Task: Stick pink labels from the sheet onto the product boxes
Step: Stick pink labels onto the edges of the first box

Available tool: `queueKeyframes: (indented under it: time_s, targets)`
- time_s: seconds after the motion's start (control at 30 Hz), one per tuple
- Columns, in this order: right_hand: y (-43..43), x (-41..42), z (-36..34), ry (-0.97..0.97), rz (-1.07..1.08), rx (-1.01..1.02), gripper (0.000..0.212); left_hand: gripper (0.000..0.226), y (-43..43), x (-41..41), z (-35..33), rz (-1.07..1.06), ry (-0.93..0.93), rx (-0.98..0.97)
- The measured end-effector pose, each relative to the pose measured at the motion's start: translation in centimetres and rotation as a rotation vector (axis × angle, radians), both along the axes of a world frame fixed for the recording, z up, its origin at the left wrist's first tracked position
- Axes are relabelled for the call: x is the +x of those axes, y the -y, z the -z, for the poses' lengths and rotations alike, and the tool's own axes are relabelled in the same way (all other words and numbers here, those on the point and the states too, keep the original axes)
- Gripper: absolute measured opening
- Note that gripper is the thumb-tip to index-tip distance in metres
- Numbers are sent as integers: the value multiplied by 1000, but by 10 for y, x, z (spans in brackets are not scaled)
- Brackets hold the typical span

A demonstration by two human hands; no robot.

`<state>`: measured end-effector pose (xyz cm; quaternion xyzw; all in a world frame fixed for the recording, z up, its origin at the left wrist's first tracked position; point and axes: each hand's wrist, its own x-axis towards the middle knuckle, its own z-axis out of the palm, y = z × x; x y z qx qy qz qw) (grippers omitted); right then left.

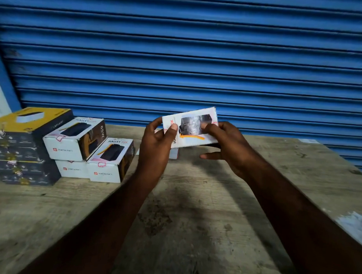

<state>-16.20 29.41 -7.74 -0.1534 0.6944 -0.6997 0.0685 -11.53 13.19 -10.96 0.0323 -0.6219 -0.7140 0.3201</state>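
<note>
Bare forearms reach up from the bottom edge over the wooden table and meet above its far half. Left hand grips the left end of a white box, thumb curled over the printed top face and fingers wrapped beneath. Right hand pinches the right end, thumb pressed flat on the top face; 1 finger juts out straight below the box. The box is held off the table, tilted up to the right. Under it, a strip of the sheet with a pink edge lies on the table, mostly hidden. Well apart at the left stand 3 more white boxes, pink labels on their tops, beside a dark stack. A blue shutter closes the background
</note>
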Motion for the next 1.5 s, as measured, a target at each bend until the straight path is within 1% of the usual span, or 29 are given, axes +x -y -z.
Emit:
queueKeyframes:
  time_s: [0.07,0.13,0.2,0.27,0.33,0.4,0.47,0.57,0.63,0.7,0.77,0.9,1.07,1.3,1.37,1.5]
  targets:
    - [0,1,1,-29,-27,101,43,29,2,0,1,-26,8,-24]
    - [0,2,3,-60,-58,176,45,37,4,2,2,-32,22,-82]
    - [0,1,7,-86,-62,189,51,42,4,4,3,-29,23,-138]
    - [0,-2,9,-131,-55,202,56,41,3,3,3,-45,2,-201]
    - [-3,-6,10,-181,-50,246,54,41,3,3,2,-51,-19,-234]
    - [-4,-9,9,-239,-17,364,49,41,5,4,2,-55,-35,-264]
    - [-5,-10,8,-287,16,511,49,42,7,4,2,-47,-44,-300]
    - [-6,-11,10,-345,-7,631,50,46,6,2,3,-10,-61,-296]
    - [-6,-9,8,-351,-21,680,57,55,6,2,2,-14,-70,-254]
    - [-6,-7,8,-329,-42,681,62,63,5,2,0,-19,-75,-210]
    - [-4,-6,9,-303,-49,677,61,64,5,2,0,6,-76,-182]
    - [-2,-7,13,-246,-68,692,57,58,6,1,2,80,-68,-183]
    - [-1,-4,15,-202,-95,690,59,52,2,4,0,109,-104,-225]
    - [6,-6,20,-210,-98,700,83,46,2,4,4,167,-125,-269]
    - [6,-8,22,-243,-114,680,82,45,3,3,6,168,-129,-283]
    - [6,-5,17,-346,-47,627,70,43,4,3,6,163,-143,-289]
